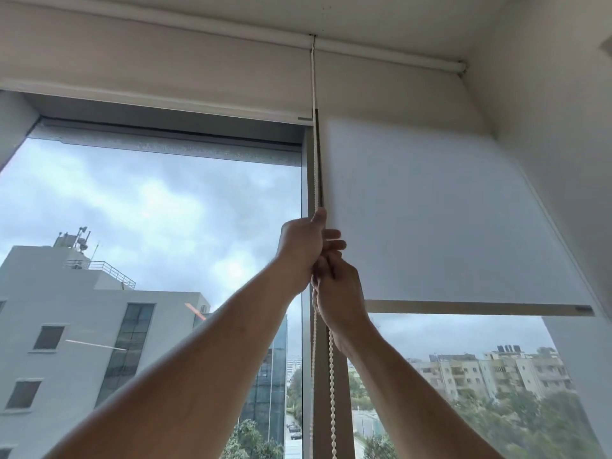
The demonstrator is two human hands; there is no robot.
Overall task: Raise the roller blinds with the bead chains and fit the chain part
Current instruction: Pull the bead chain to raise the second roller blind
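A white bead chain (314, 154) hangs from the roller tube at the top between two blinds. My left hand (303, 248) is shut on the chain, thumb up. Just below it, my right hand (339, 294) grips the chain too. Two strands (331, 392) drop below the hands. The right roller blind (447, 220) is partly lowered, its bottom bar (477, 308) at mid window. The left roller blind (149, 71) is rolled up high, with its bottom bar near the top of the window.
A vertical window frame post (326, 409) stands behind the chain. A white wall (556, 144) closes in on the right. Through the glass are buildings and trees far below. The ceiling is close above the roller tubes.
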